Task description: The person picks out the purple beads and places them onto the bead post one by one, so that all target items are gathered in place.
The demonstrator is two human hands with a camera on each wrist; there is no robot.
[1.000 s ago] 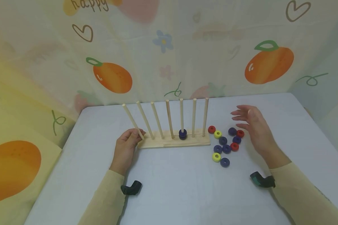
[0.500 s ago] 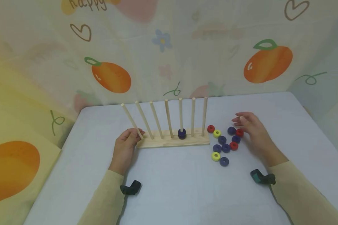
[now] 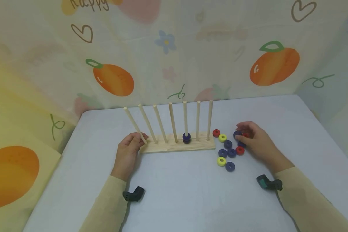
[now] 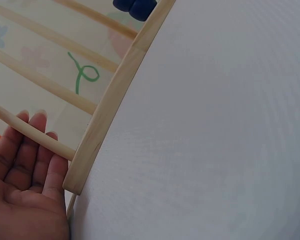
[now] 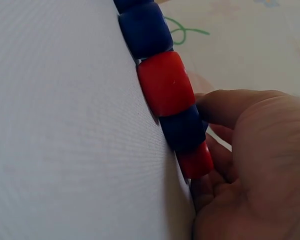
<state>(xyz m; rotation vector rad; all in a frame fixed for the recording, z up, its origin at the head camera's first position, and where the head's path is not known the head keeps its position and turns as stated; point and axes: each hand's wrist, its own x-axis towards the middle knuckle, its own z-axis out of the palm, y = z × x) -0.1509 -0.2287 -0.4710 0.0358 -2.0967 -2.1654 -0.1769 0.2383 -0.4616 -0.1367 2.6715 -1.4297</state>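
Observation:
A wooden peg stand (image 3: 162, 148) with a row of upright pegs stands on the table. My left hand (image 3: 127, 156) holds its left end, the thumb in front of the end peg (image 3: 132, 120) and the fingers behind it. Two dark blue rings (image 3: 187, 138) are stacked on one peg. To the right of the stand, my right hand (image 3: 259, 143) has its thumb and fingers around a dark blue ring (image 3: 236, 134) at the far side of a loose group. Beside that hand, a red ring (image 5: 195, 162) and another blue ring (image 5: 182, 131) are partly hidden by it in the head view.
Loose rings lie close together between stand and right hand: red (image 3: 216, 132), yellow (image 3: 221, 161) and blue (image 3: 230, 166). A white cloth covers the table (image 3: 188, 196). A printed curtain (image 3: 168, 64) hangs behind it.
My right hand has come down and leftward onto the ring group, and its thumb and fingers have closed around a blue ring. The left hand stays at the stand.

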